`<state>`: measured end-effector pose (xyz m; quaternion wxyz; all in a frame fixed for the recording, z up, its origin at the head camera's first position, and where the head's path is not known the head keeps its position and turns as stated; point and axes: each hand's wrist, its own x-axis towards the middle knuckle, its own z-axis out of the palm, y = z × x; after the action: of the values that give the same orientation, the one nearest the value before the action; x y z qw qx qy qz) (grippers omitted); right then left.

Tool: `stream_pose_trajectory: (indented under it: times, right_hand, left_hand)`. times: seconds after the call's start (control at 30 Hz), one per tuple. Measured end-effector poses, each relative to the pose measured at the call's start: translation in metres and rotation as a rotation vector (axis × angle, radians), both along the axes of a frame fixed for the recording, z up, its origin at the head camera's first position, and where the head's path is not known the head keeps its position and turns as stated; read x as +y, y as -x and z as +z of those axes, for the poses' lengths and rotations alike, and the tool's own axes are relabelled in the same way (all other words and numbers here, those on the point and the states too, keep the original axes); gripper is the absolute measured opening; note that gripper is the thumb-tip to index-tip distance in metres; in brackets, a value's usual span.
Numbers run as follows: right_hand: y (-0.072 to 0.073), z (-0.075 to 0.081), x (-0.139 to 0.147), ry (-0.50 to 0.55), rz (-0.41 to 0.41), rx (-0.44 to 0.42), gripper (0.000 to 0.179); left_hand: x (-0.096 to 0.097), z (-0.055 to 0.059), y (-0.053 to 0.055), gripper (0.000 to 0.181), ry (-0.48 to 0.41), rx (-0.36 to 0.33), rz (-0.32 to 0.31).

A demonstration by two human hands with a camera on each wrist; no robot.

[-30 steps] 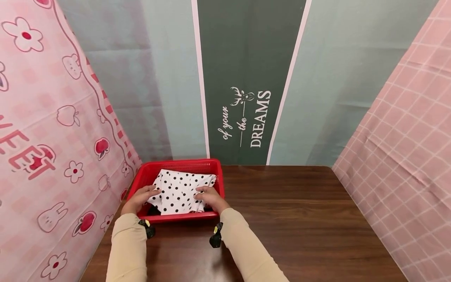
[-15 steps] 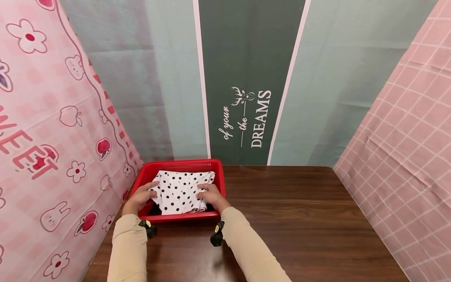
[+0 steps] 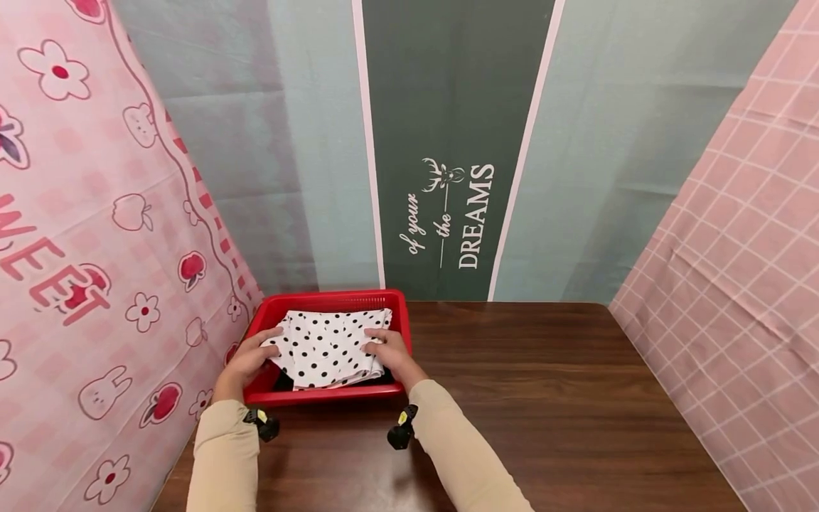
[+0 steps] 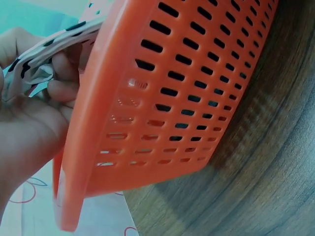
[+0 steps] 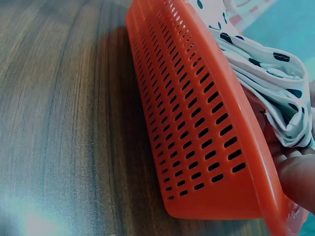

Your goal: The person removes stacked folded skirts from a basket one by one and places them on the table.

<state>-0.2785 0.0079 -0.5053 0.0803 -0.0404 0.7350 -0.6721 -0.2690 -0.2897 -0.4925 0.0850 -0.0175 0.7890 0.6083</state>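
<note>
A folded white cloth with black polka dots (image 3: 326, 348) lies in the red plastic basket (image 3: 320, 397). My left hand (image 3: 249, 357) grips its left side; in the left wrist view, the fingers curl under the cloth edge (image 4: 47, 54) beside the basket rim. On the opposite side, my right hand (image 3: 392, 353) holds the cloth with the thumb and fingers around its edge. Several folded layers (image 5: 280, 83) show above the basket rim in the right wrist view. Something black (image 3: 282, 382) shows beneath the cloth at the front left, mostly hidden.
The basket stands at the back left of a brown wooden table (image 3: 544, 398), near the pink printed curtain (image 3: 141, 270). A grey-green curtain (image 3: 441, 85) hangs behind the table, and a pink checked one (image 3: 723, 263) borders the right side.
Both hands have moved slightly apart, the left leftward and the right rightward, with the cloth between them. The cloth's front right edge has shifted, showing its folded layers.
</note>
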Motion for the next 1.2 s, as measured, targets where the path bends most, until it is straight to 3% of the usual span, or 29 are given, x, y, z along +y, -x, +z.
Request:
stream_pose_trajectory:
  times: [0.23,0.43,0.5,0.67,0.83,1.03,1.2]
  right_hand:
    - [-0.004,0.002,0.003,0.001,-0.032,0.042,0.032]
    - [-0.004,0.006,0.008,0.022,-0.063,0.068,0.031]
    - [-0.005,0.011,0.010,0.042,-0.063,0.084,0.031]
    - [-0.018,0.041,0.016,0.062,-0.043,0.138,0.032]
    - [-0.028,0.062,0.020,0.026,-0.051,0.140,0.032]
    - [-0.033,0.070,0.028,0.017,-0.039,0.178,0.032]
    - [-0.032,0.069,0.033,0.069,-0.020,0.172,0.032]
  left_hand:
    - [-0.001,0.004,-0.011,0.053,-0.066,0.062,0.001]
    - [0.003,0.010,-0.019,0.055,-0.090,0.068,0.012]
    - [0.004,0.014,-0.021,0.056,-0.086,0.084,0.014]
    - [0.006,0.026,-0.028,0.055,-0.052,0.144,0.009]
    - [0.014,0.036,-0.039,0.054,-0.036,0.180,0.032]
    - [0.026,0.048,-0.055,0.052,0.009,0.238,0.063]
    - [0.032,0.052,-0.060,0.051,-0.002,0.283,0.065]
